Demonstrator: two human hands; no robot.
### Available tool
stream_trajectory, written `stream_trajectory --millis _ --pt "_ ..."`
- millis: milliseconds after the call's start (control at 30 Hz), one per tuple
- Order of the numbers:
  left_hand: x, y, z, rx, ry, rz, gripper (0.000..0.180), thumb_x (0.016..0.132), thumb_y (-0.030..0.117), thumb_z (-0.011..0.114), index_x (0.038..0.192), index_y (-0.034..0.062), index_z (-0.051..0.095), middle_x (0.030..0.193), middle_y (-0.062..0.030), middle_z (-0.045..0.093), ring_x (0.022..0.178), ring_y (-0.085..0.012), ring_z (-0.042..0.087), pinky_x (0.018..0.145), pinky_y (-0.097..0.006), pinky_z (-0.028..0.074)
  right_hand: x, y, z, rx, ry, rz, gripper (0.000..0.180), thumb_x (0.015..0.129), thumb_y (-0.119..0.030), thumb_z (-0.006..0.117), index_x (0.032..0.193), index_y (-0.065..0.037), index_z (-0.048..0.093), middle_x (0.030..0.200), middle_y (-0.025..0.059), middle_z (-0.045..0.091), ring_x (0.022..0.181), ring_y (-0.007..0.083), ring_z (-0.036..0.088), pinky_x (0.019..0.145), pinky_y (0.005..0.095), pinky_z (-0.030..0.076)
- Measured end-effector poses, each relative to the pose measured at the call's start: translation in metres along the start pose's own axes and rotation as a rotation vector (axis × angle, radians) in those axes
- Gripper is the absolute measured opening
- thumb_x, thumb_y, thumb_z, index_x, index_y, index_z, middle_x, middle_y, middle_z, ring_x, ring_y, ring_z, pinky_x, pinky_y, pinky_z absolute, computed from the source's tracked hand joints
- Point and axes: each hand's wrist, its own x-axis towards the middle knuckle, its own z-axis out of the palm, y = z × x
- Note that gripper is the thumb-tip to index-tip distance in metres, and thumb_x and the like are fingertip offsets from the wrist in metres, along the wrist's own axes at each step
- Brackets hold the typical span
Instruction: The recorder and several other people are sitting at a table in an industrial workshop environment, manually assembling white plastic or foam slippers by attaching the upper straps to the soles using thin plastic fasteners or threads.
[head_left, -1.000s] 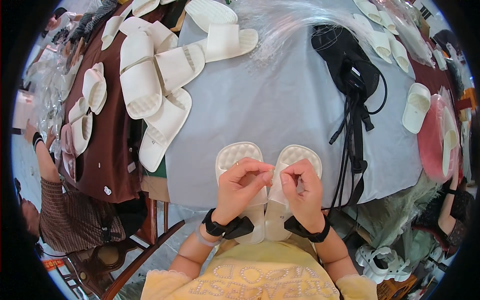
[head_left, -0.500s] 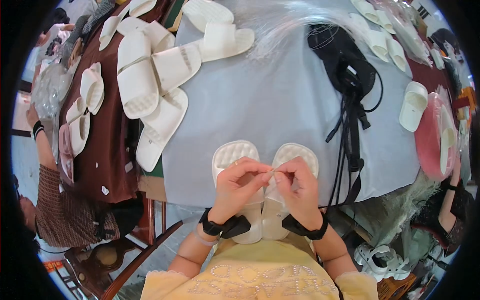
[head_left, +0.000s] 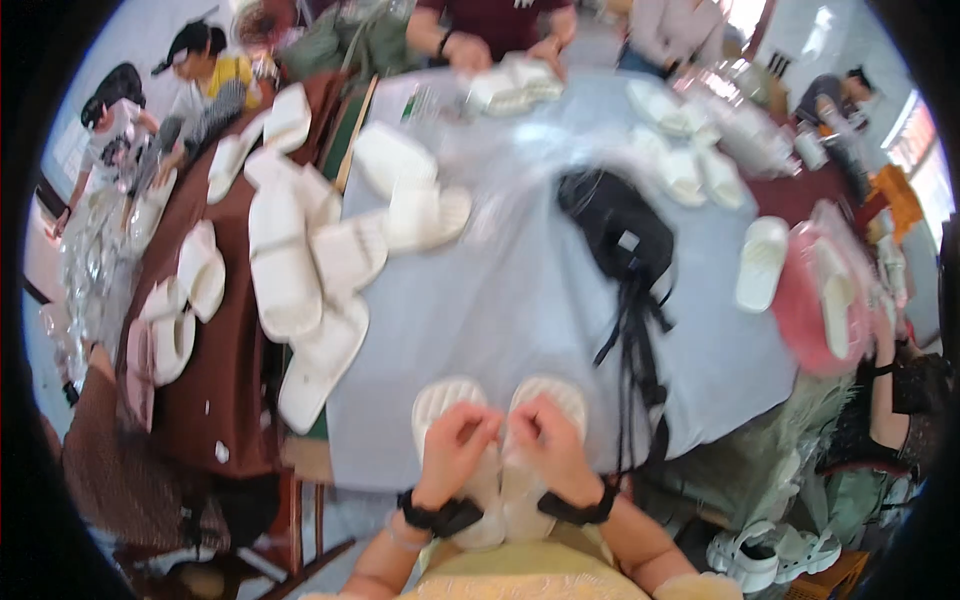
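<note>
At the near edge of the table lies a pair of cream slippers, the left slipper (head_left: pixel 440 392) and the right slipper (head_left: pixel 562 392) side by side with quilted footbeds. Over the left one my left hand (head_left: pixel 455 455) is closed, thumb and fingertips pinched together. My right hand (head_left: pixel 548 452) curls the same way above the other slipper, a small gap from the left. Blur and size hide whatever is between the fingertips. Both hands cover the middle of the slippers.
Several white slippers (head_left: pixel 285 235) are heaped at the left. A black bag (head_left: pixel 620 225) trails straps to the right. Beyond it are more white slippers (head_left: pixel 685 175) and a pink bag (head_left: pixel 810 300). A person (head_left: pixel 495 35) handles slippers across the table; others sit around.
My fingertips, which met before, are now apart. The whole view has tipped upward, bringing people at the far side into sight and shifting the table lower.
</note>
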Motion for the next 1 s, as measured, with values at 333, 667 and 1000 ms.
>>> stream_trajectory --millis 333,667,1000 --pt "0.001 -0.010 -0.003 -0.299 0.035 -0.061 0.008 0.082 0.005 0.061 0.085 -0.0015 0.059 0.078 -0.0033 0.058 0.066 -0.0097 0.058 0.061 -0.021 0.046 -0.001 0.000 0.004 0.036 -0.029 0.034 0.007 0.083 -0.008 0.057 0.084 -0.003 0.053 0.070 0.0018 0.049 0.060 0.0068 0.043 0.051 0.0213 0.035" --pt "-0.009 -0.009 0.000 -0.211 0.013 0.042 0.010 0.082 0.004 0.060 0.089 -0.0022 0.058 0.082 -0.0046 0.054 0.068 -0.0102 0.058 0.061 -0.022 0.046 -0.006 -0.005 0.008 0.011 -0.039 0.069 0.006 0.082 -0.006 0.057 0.084 -0.001 0.054 0.070 0.0026 0.049 0.060 0.0075 0.045 0.051 0.0217 0.037" --pt "-0.004 -0.014 -0.007 -0.088 0.037 -0.009 0.006 0.085 0.005 0.056 0.088 0.0011 0.053 0.082 -0.0029 0.053 0.069 -0.0081 0.054 0.064 -0.021 0.046 0.003 -0.004 0.005 -0.155 -0.051 0.027 0.006 0.081 -0.006 0.058 0.082 -0.002 0.053 0.068 0.0052 0.045 0.057 0.0117 0.044 0.052 0.0245 0.038"
